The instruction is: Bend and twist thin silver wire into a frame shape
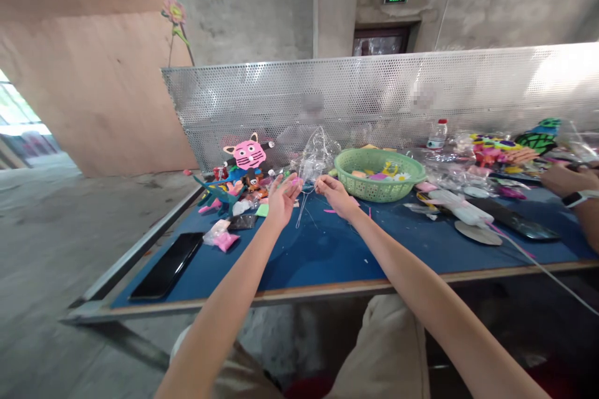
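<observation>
Over the blue tabletop (327, 255) my two hands work close together on a thin wire frame (319, 153), which stands up between and behind them. My left hand (282, 201) pinches a small pink piece of what looks like soft clay (296, 181) between thumb and fingertips, beside the wire. The fingertips of my right hand (337, 195) are closed on the wire's lower end. A loose wire loop (301, 212) hangs down between the hands. Whether the pink piece touches the wire I cannot tell.
Left of my hands lie a black phone (167, 265), a pink clay packet (224, 240) and a pink cat-faced figure (249, 154). A green basket (380, 193) holds colourful pieces. Further right are a power strip (461, 207) and another person's hand (568, 181). A perforated metal screen (262, 93) stands behind.
</observation>
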Action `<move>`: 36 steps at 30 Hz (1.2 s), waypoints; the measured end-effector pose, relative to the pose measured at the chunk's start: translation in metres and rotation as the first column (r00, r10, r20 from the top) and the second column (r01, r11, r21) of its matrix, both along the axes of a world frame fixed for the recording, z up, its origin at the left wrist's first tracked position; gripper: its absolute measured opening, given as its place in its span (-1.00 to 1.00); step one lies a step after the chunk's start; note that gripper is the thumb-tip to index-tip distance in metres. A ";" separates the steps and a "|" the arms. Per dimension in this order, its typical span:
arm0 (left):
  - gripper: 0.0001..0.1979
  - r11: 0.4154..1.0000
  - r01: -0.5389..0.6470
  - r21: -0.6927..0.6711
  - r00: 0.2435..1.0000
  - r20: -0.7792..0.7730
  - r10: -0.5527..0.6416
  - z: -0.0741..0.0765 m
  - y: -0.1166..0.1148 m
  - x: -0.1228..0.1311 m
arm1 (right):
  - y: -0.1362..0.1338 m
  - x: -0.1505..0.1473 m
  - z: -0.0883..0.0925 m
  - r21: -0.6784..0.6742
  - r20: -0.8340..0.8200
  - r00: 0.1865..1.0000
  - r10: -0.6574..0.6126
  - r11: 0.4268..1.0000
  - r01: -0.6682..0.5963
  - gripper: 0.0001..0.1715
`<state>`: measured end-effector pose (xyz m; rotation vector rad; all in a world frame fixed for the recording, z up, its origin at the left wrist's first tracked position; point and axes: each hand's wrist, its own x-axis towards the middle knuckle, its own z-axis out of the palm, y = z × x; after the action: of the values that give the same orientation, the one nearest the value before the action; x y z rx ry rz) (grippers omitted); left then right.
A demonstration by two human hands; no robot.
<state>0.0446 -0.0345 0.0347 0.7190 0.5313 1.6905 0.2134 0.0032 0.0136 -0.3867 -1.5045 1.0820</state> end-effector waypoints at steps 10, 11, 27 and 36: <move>-0.73 0.998 0.047 0.032 0.999 -0.026 -0.046 -0.003 0.003 0.004 | -0.004 0.004 0.011 -0.119 -0.188 0.979 0.073 0.988 -0.096 -0.61; -0.77 0.999 0.039 0.023 0.999 -0.033 -0.038 -0.004 0.003 0.004 | -0.004 0.004 0.010 -0.116 -0.190 0.978 0.080 0.988 -0.103 -0.61; -0.82 0.876 0.444 -0.189 0.833 -0.273 -0.481 -0.006 -0.005 0.007 | -0.009 0.004 0.011 -0.115 -0.105 0.975 0.195 0.972 -0.207 -0.59; -0.72 0.911 0.387 -0.144 0.871 -0.266 -0.412 -0.006 -0.004 0.010 | -0.007 0.006 0.013 -0.089 -0.101 0.979 0.176 0.979 -0.185 -0.64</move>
<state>0.0547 -0.0387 0.0282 0.9516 0.6077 1.1731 0.2193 -0.0035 0.0266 -0.2675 -1.4283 1.3040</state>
